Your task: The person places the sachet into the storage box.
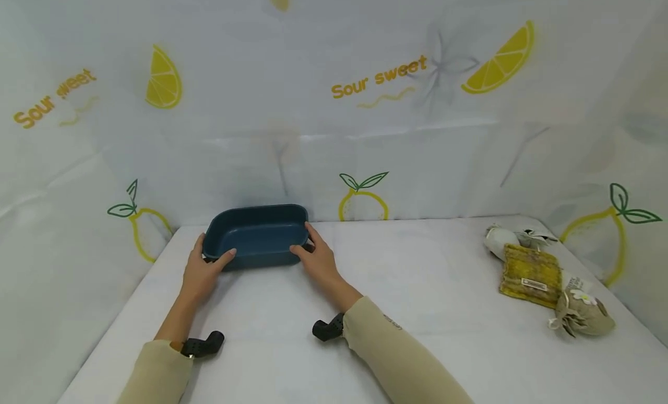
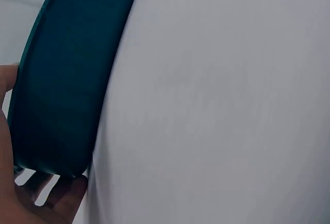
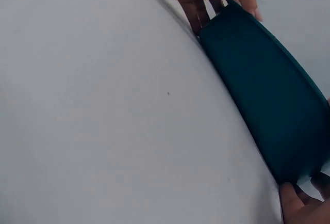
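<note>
A dark blue rectangular plastic basin [image 1: 256, 239] with rounded corners sits near the back edge of the table, its opening facing up. My left hand [image 1: 200, 270] grips its left end, thumb at the near rim and fingers round the side. At the other end my right hand [image 1: 319, 262] holds the right corner, thumb on the front wall. The left wrist view shows the basin's outer wall [image 2: 67, 74] with left fingers [image 2: 69, 198] at its lower edge. In the right wrist view both hands hold the basin [image 3: 263, 95] at opposite ends.
On the right side of the table [image 1: 417, 334] lie a yellow patterned pouch [image 1: 531, 275], a beige drawstring bag [image 1: 583, 312] with a white flower, and a white rounded item [image 1: 501, 240]. A white lemon-printed curtain [image 1: 250, 160] rises behind the back edge.
</note>
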Tool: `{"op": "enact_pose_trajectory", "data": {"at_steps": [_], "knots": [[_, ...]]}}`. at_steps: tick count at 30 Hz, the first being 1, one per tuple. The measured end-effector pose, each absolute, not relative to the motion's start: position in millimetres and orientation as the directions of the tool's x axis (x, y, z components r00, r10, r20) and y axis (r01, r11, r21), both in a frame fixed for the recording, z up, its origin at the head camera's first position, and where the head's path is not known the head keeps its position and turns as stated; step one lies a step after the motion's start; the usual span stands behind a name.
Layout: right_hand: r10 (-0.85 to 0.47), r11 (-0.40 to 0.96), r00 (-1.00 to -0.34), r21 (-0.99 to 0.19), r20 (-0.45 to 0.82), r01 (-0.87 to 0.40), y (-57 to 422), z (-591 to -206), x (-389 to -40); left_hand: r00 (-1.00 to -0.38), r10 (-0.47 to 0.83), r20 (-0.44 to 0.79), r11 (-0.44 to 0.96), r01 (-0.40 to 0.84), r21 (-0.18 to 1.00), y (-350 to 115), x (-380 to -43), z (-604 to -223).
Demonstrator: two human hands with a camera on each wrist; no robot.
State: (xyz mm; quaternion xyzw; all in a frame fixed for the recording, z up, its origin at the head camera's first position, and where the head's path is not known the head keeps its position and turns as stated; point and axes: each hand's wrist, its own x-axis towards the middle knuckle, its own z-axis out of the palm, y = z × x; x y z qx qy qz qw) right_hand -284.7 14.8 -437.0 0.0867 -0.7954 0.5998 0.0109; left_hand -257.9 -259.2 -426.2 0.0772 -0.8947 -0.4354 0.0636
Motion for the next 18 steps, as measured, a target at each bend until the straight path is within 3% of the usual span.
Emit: {"op": "enact_pose_trajectory", "data": {"at_steps": [11,18], "knots": [[-0.056,0.274,-0.993,-0.954,0.108,-0.119,69,-444,-280,-0.988,-0.142,0.06,0.698,-0.057,0.714,-211,-266,-433],[-0.016,0.314,-0.994,-0.943,0.112,-0.112,103,-443,-276,-0.989,-0.106,0.106,0.681,0.006,0.733,-180,-274,-434]]}}
